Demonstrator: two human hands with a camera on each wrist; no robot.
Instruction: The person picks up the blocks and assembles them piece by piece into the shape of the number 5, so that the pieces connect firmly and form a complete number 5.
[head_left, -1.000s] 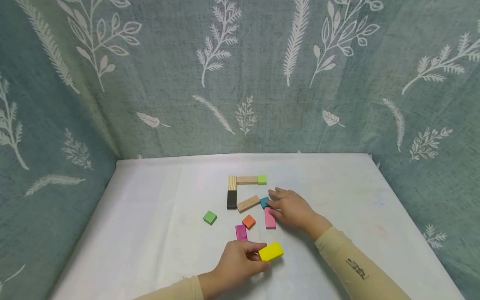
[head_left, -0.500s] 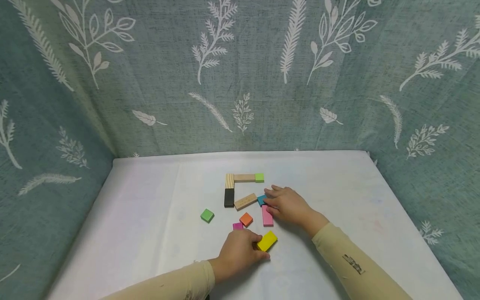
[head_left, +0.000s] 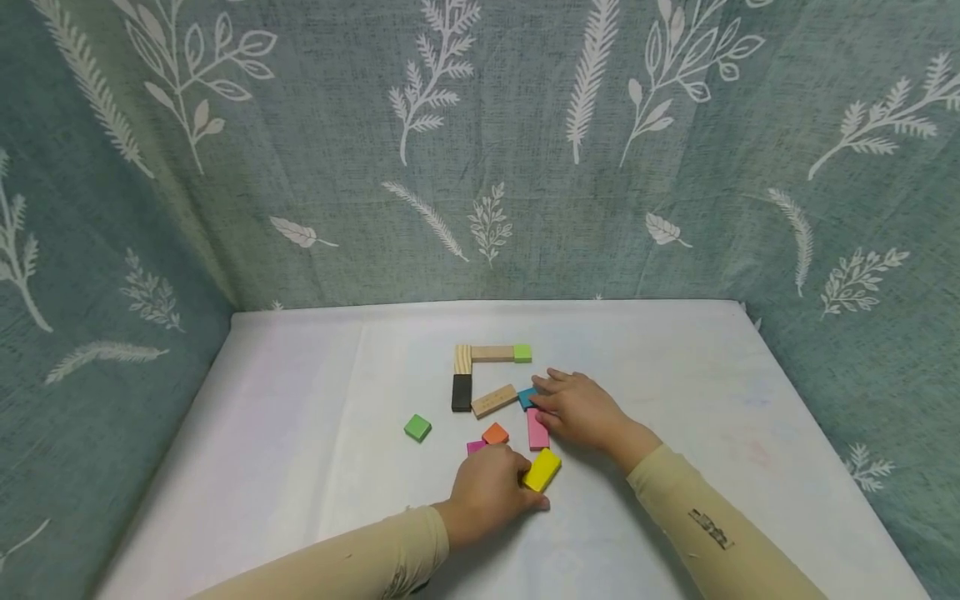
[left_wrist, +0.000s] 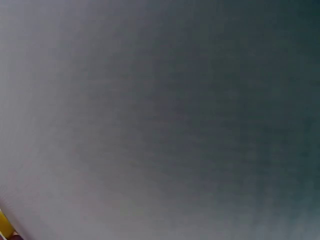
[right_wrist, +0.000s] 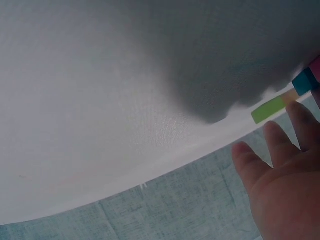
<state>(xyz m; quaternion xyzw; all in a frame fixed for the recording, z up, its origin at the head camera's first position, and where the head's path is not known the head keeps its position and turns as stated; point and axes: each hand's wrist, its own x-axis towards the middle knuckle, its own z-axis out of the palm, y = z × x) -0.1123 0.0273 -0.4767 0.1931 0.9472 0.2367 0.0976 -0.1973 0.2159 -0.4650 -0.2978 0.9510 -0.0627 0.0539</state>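
Note:
In the head view my left hand (head_left: 489,492) grips a yellow block (head_left: 542,472) between thumb and fingers, just below a pink block (head_left: 537,430). The yellow block lies tilted near the pink one's lower end. My right hand (head_left: 583,410) has its fingers spread, their tips at a small blue block (head_left: 527,398) and the pink block's edge. An orange block (head_left: 495,434) shows beyond my left hand, which partly covers a magenta block (head_left: 476,447). The left wrist view is mostly blurred cloth, with a bit of yellow in its lower left corner.
A slanted tan block (head_left: 495,401) touches the blue one. Behind it, a black block (head_left: 461,392), a striped wood block (head_left: 462,359), a tan block (head_left: 492,353) and a lime block (head_left: 522,353) form a corner. A green block (head_left: 417,427) lies apart at left.
My left hand has carried the yellow block away from me, toward the pink block, and turned it more lengthwise. It now covers more of the magenta block. My right hand has stayed nearly still.

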